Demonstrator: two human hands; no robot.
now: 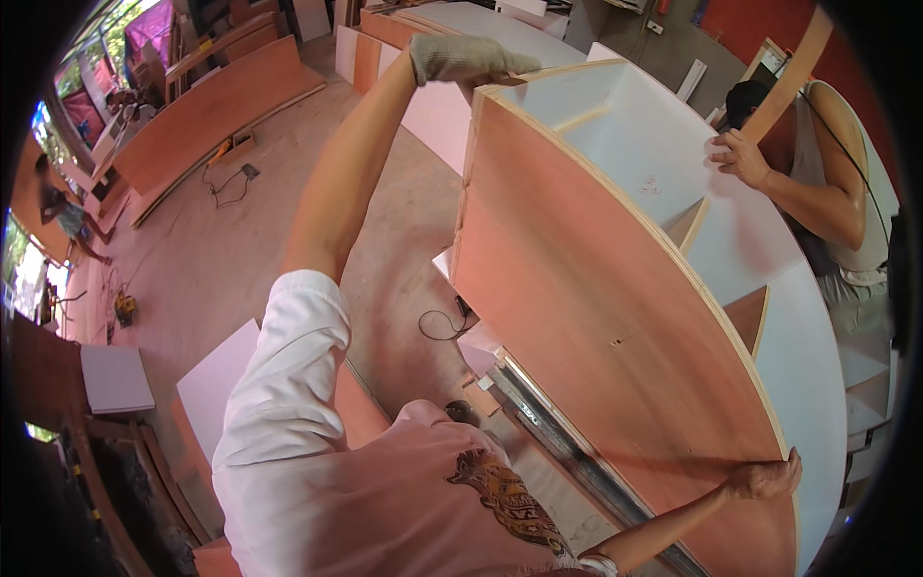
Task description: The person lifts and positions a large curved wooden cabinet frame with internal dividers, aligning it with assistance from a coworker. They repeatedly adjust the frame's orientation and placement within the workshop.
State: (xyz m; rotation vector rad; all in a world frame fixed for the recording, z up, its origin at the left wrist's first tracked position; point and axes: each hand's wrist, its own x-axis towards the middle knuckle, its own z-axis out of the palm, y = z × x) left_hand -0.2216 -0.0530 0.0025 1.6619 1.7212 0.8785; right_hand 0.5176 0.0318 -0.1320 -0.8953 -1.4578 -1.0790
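A large curved plywood cabinet carcass (615, 288) stands tilted in front of me, its brown outer face toward me. White inner surfaces and several wooden dividers show behind its curved edge. My left hand (466, 60), in a grey knitted work glove, is closed over the cabinet's upper left corner, its fingertips partly hidden. Lower right, my bare right hand (764, 478) grips the curved edge of the same carcass with the fingers wrapped over it. Across the cabinet, a co-worker's hand (738, 159) rests at the far white panel, close to a long wooden strip (788, 82).
Beneath the cabinet runs a long dark metal rail (567, 452). White boards (117, 378) lie at left. A large curved plywood panel (212, 120) stands farther back, near a cable with a power tool (223, 149). Another person (69, 207) is at the far left.
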